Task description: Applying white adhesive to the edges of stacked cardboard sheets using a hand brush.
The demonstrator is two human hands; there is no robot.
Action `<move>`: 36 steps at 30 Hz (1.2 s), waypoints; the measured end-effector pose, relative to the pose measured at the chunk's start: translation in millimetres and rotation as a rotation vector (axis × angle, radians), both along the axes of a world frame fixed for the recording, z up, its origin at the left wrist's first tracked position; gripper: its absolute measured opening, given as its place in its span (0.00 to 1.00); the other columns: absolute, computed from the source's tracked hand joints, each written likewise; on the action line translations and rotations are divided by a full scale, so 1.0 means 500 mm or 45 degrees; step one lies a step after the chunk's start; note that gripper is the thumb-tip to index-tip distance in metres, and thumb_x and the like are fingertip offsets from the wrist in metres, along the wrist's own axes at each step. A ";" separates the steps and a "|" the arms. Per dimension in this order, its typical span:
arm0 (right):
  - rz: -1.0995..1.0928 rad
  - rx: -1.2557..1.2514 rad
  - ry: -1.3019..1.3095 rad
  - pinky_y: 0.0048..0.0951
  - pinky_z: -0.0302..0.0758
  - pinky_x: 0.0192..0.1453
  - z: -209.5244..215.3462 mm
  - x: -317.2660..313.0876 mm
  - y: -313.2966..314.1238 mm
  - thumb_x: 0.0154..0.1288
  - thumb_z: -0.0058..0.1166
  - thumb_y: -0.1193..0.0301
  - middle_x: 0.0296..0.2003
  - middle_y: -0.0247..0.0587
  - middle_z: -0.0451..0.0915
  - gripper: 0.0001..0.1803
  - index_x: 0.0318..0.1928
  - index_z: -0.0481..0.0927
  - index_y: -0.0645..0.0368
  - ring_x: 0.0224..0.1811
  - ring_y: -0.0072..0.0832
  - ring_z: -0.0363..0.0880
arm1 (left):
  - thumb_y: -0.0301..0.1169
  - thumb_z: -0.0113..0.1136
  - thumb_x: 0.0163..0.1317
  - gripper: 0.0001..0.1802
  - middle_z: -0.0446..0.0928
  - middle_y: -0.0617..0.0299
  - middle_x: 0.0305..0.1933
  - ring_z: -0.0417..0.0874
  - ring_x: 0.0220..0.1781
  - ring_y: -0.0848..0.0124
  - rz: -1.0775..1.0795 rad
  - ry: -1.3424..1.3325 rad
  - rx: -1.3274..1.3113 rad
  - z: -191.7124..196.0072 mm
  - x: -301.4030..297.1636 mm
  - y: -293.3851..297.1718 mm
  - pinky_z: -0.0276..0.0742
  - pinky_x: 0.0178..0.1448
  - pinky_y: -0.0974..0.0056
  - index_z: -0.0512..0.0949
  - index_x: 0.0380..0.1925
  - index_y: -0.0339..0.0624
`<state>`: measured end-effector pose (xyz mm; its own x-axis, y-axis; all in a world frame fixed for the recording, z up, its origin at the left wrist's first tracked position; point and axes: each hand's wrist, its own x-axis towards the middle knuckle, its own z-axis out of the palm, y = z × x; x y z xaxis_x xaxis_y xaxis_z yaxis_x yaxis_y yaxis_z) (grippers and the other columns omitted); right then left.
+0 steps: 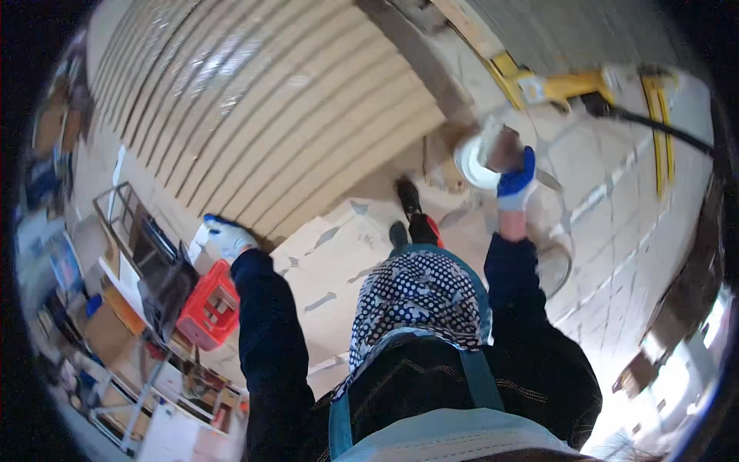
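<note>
Both gloved hands out — right hand (514,181) blurred, white bowl (473,162) half-hidden.

Two gloved hands (229,237), one white roll (473,162), one red crate (209,306).

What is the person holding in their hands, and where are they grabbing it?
The right hand in a blue-and-white glove grips a round white thing at its edge; blur hides what it is. The left hand looks empty, reaching toward the slatted wall.
</note>
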<state>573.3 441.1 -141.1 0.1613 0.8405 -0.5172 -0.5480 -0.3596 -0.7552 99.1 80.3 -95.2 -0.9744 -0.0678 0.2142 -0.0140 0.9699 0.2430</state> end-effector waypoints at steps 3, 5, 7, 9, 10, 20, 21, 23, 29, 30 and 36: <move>-0.139 -0.288 0.388 0.29 0.77 0.40 -0.233 0.153 -0.039 0.65 0.52 0.69 0.44 0.41 0.80 0.15 0.51 0.76 0.55 0.40 0.27 0.78 | 0.42 0.40 0.71 0.22 0.81 0.47 0.38 0.83 0.37 0.59 -0.213 -0.202 -0.809 -0.027 -0.028 -0.011 0.78 0.37 0.59 0.72 0.50 0.33; -0.138 -0.289 0.237 0.29 0.77 0.43 -0.349 0.204 -0.064 0.65 0.51 0.65 0.48 0.40 0.76 0.19 0.56 0.71 0.54 0.42 0.29 0.77 | 0.42 0.39 0.71 0.24 0.76 0.46 0.44 0.78 0.44 0.56 -0.344 -0.143 -1.133 -0.036 -0.047 0.001 0.72 0.44 0.54 0.68 0.54 0.33; -0.106 -0.300 -0.016 0.29 0.76 0.45 -0.432 0.216 -0.075 0.66 0.50 0.61 0.52 0.39 0.73 0.25 0.61 0.66 0.53 0.43 0.32 0.76 | 0.43 0.38 0.71 0.26 0.71 0.45 0.51 0.72 0.51 0.54 -0.357 -0.188 -1.416 -0.036 -0.063 0.021 0.65 0.51 0.49 0.64 0.57 0.32; -0.263 -0.347 -0.082 0.28 0.76 0.48 -0.496 0.212 -0.065 0.67 0.50 0.57 0.56 0.38 0.70 0.30 0.66 0.61 0.53 0.45 0.34 0.75 | 0.43 0.37 0.70 0.28 0.65 0.44 0.58 0.66 0.59 0.52 -0.358 -0.233 -1.734 -0.036 -0.074 0.039 0.59 0.58 0.44 0.60 0.61 0.31; -0.422 -0.427 -0.155 0.29 0.78 0.42 -0.522 0.204 -0.042 0.61 0.60 0.62 0.52 0.45 0.73 0.32 0.62 0.63 0.57 0.41 0.34 0.76 | 0.44 0.37 0.70 0.29 0.63 0.44 0.61 0.63 0.62 0.51 -0.435 -0.240 -2.107 -0.034 -0.079 0.049 0.56 0.61 0.41 0.58 0.62 0.31; -0.327 -0.486 -0.453 0.29 0.75 0.20 -0.782 0.193 0.025 0.53 0.68 0.64 0.33 0.38 0.77 0.24 0.48 0.73 0.56 0.23 0.26 0.74 | 0.52 0.29 0.70 0.36 0.50 0.54 0.74 0.49 0.75 0.55 -0.480 -0.371 -0.837 -0.026 -0.116 0.024 0.42 0.74 0.41 0.52 0.69 0.39; -0.289 -0.426 -0.463 0.27 0.73 0.19 -0.807 0.194 0.030 0.54 0.67 0.64 0.31 0.36 0.76 0.20 0.45 0.76 0.56 0.21 0.24 0.73 | 0.53 0.28 0.70 0.36 0.49 0.55 0.74 0.48 0.75 0.55 -0.417 -0.491 -0.245 -0.031 -0.112 0.024 0.41 0.75 0.43 0.51 0.70 0.40; -0.313 -0.474 -0.541 0.24 0.68 0.17 -0.845 0.192 0.030 0.56 0.65 0.64 0.25 0.32 0.76 0.14 0.40 0.80 0.54 0.17 0.22 0.70 | 0.55 0.26 0.69 0.37 0.48 0.58 0.75 0.47 0.76 0.57 -0.265 -0.636 0.237 -0.036 -0.109 0.016 0.40 0.76 0.45 0.51 0.70 0.43; -0.020 -0.341 -0.661 0.28 0.72 0.20 -0.916 0.209 0.001 0.56 0.64 0.64 0.28 0.37 0.80 0.15 0.40 0.80 0.58 0.20 0.25 0.75 | 0.56 0.27 0.70 0.36 0.51 0.60 0.74 0.52 0.74 0.60 -0.409 -0.645 0.155 -0.046 -0.161 -0.054 0.45 0.75 0.51 0.53 0.70 0.44; -0.068 -0.399 -0.512 0.28 0.72 0.20 -0.923 0.214 -0.002 0.56 0.65 0.64 0.29 0.38 0.80 0.16 0.41 0.80 0.59 0.21 0.26 0.76 | 0.55 0.28 0.71 0.36 0.52 0.59 0.74 0.54 0.73 0.60 -0.487 -0.623 0.081 -0.048 -0.178 -0.073 0.47 0.74 0.52 0.54 0.69 0.43; -0.195 -0.538 -0.601 0.30 0.76 0.28 -0.937 0.232 0.002 0.59 0.61 0.64 0.35 0.34 0.79 0.20 0.51 0.74 0.52 0.29 0.26 0.78 | 0.49 0.34 0.72 0.32 0.63 0.53 0.68 0.67 0.66 0.59 -0.703 -0.352 0.019 -0.061 -0.222 -0.139 0.60 0.70 0.57 0.58 0.67 0.37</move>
<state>689.3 442.3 -609.6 0.5543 0.5294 -0.6422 -0.2605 -0.6225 -0.7380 -11.7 10.7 -125.7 -0.8858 0.4615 -0.0483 0.4248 0.8485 0.3156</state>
